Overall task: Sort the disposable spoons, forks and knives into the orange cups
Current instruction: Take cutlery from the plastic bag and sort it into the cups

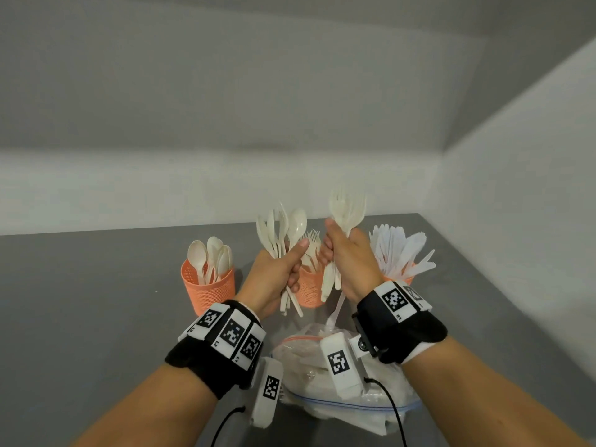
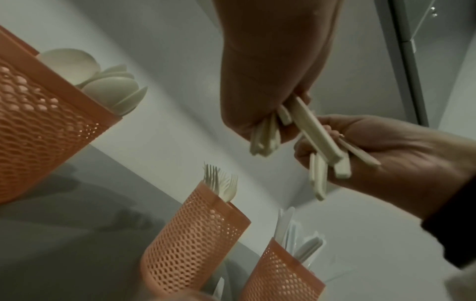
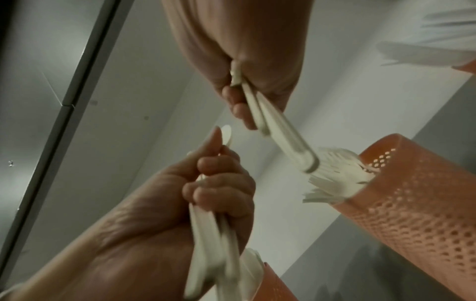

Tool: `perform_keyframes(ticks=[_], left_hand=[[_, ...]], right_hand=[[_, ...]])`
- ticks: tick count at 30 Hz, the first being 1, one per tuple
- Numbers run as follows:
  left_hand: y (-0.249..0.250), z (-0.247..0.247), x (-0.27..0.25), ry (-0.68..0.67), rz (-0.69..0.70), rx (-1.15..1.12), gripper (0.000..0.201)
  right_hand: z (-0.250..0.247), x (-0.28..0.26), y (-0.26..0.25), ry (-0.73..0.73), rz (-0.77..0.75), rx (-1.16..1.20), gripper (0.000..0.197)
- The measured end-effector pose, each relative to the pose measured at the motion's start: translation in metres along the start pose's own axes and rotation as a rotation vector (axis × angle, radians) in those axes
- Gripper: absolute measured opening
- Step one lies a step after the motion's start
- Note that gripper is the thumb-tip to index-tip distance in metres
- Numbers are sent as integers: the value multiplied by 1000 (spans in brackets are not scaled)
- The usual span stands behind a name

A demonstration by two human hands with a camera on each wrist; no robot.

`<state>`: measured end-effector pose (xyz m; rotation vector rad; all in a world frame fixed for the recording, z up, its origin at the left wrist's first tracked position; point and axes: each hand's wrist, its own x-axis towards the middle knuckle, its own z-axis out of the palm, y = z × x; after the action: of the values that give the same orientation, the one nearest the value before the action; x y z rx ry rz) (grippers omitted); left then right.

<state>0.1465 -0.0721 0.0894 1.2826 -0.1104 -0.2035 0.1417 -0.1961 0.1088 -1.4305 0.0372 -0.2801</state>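
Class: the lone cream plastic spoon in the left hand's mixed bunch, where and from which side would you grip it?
Pinch the cream plastic spoon by its bowl from above: it stands upright clear of the left hand, which covers its handle.

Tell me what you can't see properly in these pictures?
- Right cup, head view: the right hand and wrist band hide nearly all of it.
- Middle cup, head view: both hands cover part, so its forks cannot be counted.
- Plastic bag, head view: wrist cameras sit in front; its contents are unclear.
- Bundle in the left hand: the number of each kind cannot be told.
- Knives, right wrist view: blurred, cut off by the edge.
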Motion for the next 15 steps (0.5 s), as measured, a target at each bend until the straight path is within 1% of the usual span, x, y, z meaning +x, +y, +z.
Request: perform_keyframes(ticks=[2,3,5,7,10,12,15], left_hand=[[1,-4,3,26,-21,-35,28],[2,-6,5,47,-36,-58,28],[4,-12,8,76,-61,-102,28],[4,-17,10,72,-85,-145,23],[5,-23,13,65,-121,-147,17],[3,-27,14,70,-132,-136,16],[1,-35,17,90,-130,-119,19]], right_hand=[[-1,13,-4,8,18,-60,42],[-2,22,-5,36,22,-53,39],[-3,41,-6,113,4,-18,26],[-1,58,-2,176,-36,-9,15],[6,69,16,202,-115,-77,8],[10,70,32,185,-116,-166,10],[7,70,60,113,22,-209,24]])
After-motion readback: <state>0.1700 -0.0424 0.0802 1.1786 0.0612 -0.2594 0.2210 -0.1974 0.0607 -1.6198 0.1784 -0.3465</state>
